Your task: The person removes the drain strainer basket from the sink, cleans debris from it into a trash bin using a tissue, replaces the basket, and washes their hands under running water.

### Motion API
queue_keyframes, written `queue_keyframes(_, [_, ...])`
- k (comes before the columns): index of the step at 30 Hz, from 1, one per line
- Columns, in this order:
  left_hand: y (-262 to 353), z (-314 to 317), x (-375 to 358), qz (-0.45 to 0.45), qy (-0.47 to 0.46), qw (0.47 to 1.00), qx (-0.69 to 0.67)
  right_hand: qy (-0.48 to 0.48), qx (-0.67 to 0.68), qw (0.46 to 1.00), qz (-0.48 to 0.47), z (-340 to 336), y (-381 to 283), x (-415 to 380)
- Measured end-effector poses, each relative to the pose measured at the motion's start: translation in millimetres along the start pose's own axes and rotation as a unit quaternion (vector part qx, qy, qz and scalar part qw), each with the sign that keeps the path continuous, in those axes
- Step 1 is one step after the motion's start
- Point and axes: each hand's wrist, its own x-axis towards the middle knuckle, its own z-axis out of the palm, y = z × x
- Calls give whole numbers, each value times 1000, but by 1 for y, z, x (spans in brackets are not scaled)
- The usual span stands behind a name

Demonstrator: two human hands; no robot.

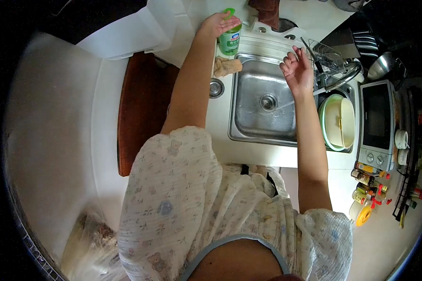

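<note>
At the back of the counter, my left hand [220, 24] is at the top of a green pump bottle [229, 42], palm turned up by the nozzle with fingers extended. My right hand [297, 68] is raised above the right edge of the metal sink [262, 119], fingers partly curled and apart, nothing in them. Water runs in a thin stream from the curved faucet [337, 84] toward the drain [268, 102]. A tan crumpled item [227, 66] lies on the counter just below the bottle.
Right of the sink are a cream basin [347, 122] in a green one, a wire rack [327, 56] and a microwave [377, 122]. Condiment bottles [365, 180] stand below it. A small metal cup [216, 88] is left of the sink, a brown board [143, 112] farther left.
</note>
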Motion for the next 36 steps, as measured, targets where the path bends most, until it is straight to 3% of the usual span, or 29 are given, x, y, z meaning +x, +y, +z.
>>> queue_keyframes(8, [-11, 14, -39, 55, 16, 996, 63, 0, -58, 998, 33, -21, 5, -22])
queue_keyframes(11, [-38, 26, -88, 67, -20, 995, -73, 33, -82, 995, 46, 1, 16, -43])
queue_keyframes(13, [-78, 74, -139, 34, 12, 998, -43, 55, -35, 996, 61, 1, 31, -48])
queue_keyframes(14, [-110, 72, -143, 117, -62, 972, 195, 33, 18, 996, 82, -7, 41, -48])
queue_keyframes(15, [-142, 69, -148, 195, -136, 878, 416, 9, 71, 992, 101, -19, 53, -47])
queue_keyframes(17, [-183, 95, -199, 409, -139, 717, 547, -4, 117, 984, 131, -30, 53, -57])
queue_keyframes(20, [-191, 68, -206, 361, -166, 647, 651, 24, 112, 984, 139, -7, 31, -97])
queue_keyframes(23, [-195, 86, -216, 334, -192, 682, 622, 110, 104, 979, 133, -5, 49, -120])
queue_keyframes(24, [-195, 106, -228, 343, -217, 666, 626, 140, 102, 976, 134, -9, 50, -126])
queue_keyframes(27, [-196, 118, -231, 366, -278, 549, 698, 23, 237, 962, 133, -43, 15, -131])
queue_keyframes(28, [-199, 113, -215, 384, -282, 552, 685, 6, 231, 966, 114, -48, 13, -135])
queue_keyframes(31, [-219, 132, -206, 333, -254, 564, 712, 85, 227, 968, 70, -74, 60, -126])
queue_keyframes(32, [-228, 146, -219, 390, -301, 545, 679, 59, 254, 960, 102, -77, 44, -134])
queue_keyframes(35, [-225, 167, -231, 363, -353, 488, 711, 6, 332, 938, 95, -81, -1, -145])
queue_keyframes(36, [-227, 165, -221, 375, -320, 478, 727, 20, 340, 937, 74, -83, -5, -150])
